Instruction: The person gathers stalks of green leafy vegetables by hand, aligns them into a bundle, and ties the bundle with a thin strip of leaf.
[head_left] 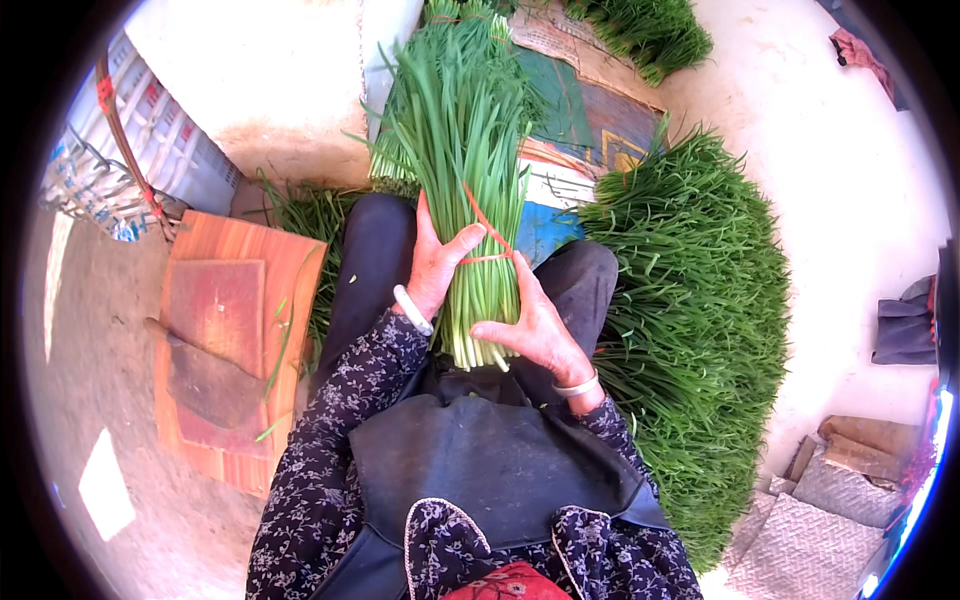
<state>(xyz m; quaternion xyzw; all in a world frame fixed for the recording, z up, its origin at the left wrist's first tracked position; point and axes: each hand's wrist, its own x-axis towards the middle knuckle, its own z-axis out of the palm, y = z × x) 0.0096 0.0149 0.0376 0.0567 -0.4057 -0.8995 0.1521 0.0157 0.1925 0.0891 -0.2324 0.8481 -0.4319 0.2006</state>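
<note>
Outdoors, bright sun; person seated low on a pale dirt/concrete floor, dark apron across lap, floral sleeves coming in from the lower edge. Left hand lies along the left side of a bundle of green chives, palm to the stalks, fingers pressed together & pointing up, thumb hooked across the front, touching a thin red band that crosses the bundle. Right hand cups the right side lower down, near the pale cut ends, fingers curled around the stalks, thumb on the front. White bangle on the left wrist, silver one on the right. Bundle stands w/ cut ends at the lap, between the knees, tips fanning away from the person. Left of the knee: orange wooden board w/ a smaller reddish board on it & a dark cleaver lying flat. Right: big heap of loose chives just beside the leg. Farther out: printed sheet under the greens, another chive pile at the top, white plastic crate top left holding smth I can't make out, woven sacks lower right
</note>
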